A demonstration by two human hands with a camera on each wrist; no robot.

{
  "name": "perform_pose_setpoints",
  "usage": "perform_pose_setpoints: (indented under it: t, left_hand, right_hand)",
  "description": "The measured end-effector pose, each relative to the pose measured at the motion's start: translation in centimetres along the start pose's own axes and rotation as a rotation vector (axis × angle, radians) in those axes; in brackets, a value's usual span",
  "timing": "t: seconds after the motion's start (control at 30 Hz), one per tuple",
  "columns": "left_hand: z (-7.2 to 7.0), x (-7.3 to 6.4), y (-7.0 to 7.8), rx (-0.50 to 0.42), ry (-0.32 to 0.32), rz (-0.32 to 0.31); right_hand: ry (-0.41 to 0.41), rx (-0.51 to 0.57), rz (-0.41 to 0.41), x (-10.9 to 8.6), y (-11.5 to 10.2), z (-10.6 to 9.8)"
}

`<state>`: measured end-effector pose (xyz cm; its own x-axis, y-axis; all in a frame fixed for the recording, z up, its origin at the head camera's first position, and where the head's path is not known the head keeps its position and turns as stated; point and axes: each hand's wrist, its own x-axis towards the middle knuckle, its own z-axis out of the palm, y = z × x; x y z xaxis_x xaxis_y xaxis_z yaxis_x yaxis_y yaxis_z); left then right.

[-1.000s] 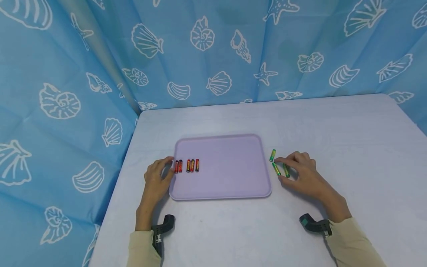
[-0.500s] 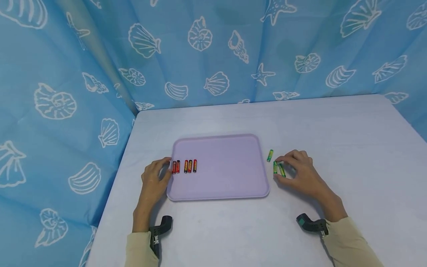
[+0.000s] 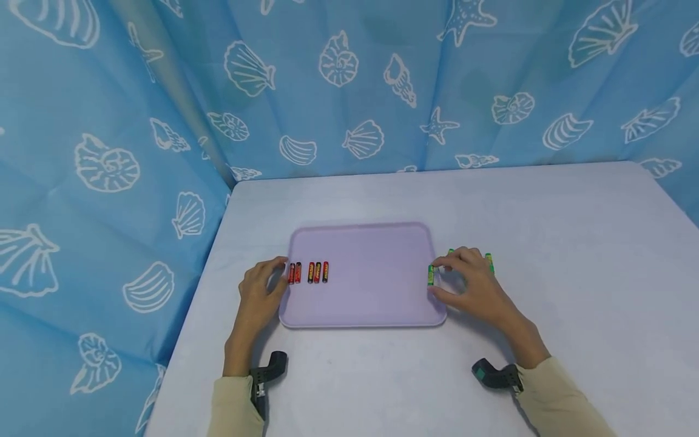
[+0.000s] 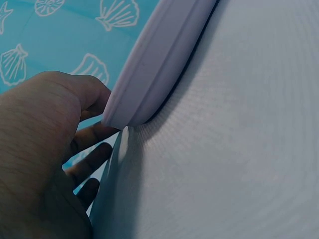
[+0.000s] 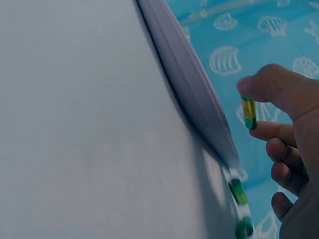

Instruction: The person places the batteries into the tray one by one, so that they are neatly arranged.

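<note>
My left hand point(image 3: 261, 295) holds the left rim of a lilac tray point(image 3: 377, 303), with thumb and index finger at the edge; in the left wrist view the thumb meets the rim. Five or so is several: several red-and-black batteries point(image 3: 318, 272) lie in a row on the tray's left side, two of them near the rim. My right hand point(image 3: 475, 291) pinches a green-and-yellow battery point(image 5: 248, 112) by its ends between thumb and index finger, over the tray's right edge. Another green battery point(image 3: 489, 263) lies on the table beyond that hand, and one more point(image 3: 451, 250) is mostly hidden by the fingers.
A white cloth-covered table point(image 3: 382, 376) carries the tray. Blue curtains point(image 3: 349, 91) with white shell prints stand behind and to the left. A black wrist camera point(image 3: 494, 373) sits at the right cuff, and another point(image 3: 273, 367) at the left.
My right hand has taken up a green battery from the table and moved left with it to the tray's right edge. My left hand stays at the left rim.
</note>
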<state>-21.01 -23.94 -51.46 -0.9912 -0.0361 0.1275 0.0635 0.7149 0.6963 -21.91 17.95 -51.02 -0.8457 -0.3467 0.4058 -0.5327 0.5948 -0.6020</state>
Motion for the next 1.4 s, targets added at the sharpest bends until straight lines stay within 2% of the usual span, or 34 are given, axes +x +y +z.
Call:
perform_pose_setpoints:
  t: [0.13, 0.3, 0.6, 0.8, 0.97, 1.2, 1.4]
  left_hand:
    - [-0.2, 0.3, 0.2, 0.002, 0.011, 0.008]
    - [-0.2, 0.2, 0.2, 0.012, 0.000, 0.002]
    - [0.0, -0.4, -0.4, 0.025, 0.024, 0.019]
    - [0.2, -0.8, -0.7, 0.015, 0.017, -0.005]
    - [0.2, -0.6, -0.7, 0.004, 0.024, -0.008]
    - [0.4, -0.4, -0.3, -0.003, 0.040, -0.003]
    - [0.3, -0.5, -0.4, 0.000, 0.045, 0.016]
  right_hand:
    - [-0.020, 0.023, -0.013, 1.1, -1.0, 0.9]
    - [-0.059, 0.044, -0.017, 1.5, -1.9, 2.0]
    - [-0.051, 0.024, -0.020, 1.7, -2.9, 3.2]
    - [-0.049, 0.028, -0.035, 2.1, -3.4, 3.6]
    - [-0.026, 0.041, -0.059, 2.8, -3.8, 4.1]
    - [-0.037, 0.049, -0.041, 3.6, -4.5, 5.1]
    - [-0.025, 0.069, -0.070, 4.4, -5.3, 6.1]
